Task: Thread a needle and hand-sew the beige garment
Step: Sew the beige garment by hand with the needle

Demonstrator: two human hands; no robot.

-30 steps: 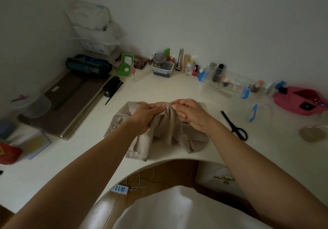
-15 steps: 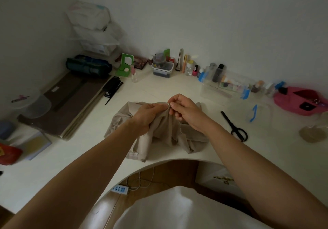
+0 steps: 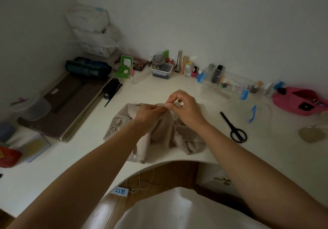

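Note:
The beige garment (image 3: 160, 134) lies bunched on the white desk (image 3: 159, 90) near its curved front edge. My left hand (image 3: 149, 114) pinches a raised fold of the fabric at its top. Just to the right and slightly above that fold, my right hand (image 3: 184, 107) has thumb and forefinger pinched together, as if on a needle. The needle and thread are too thin to make out.
Black scissors (image 3: 233, 127) lie to the right of the garment. A clear box (image 3: 225, 90) and several small bottles line the back wall. A pink pouch (image 3: 298, 101) sits far right, brown boards (image 3: 71, 104) and a black stapler (image 3: 111, 88) to the left.
My right hand has risen up and away from the fold, fingers still pinched. My left hand keeps holding the fabric in the same place.

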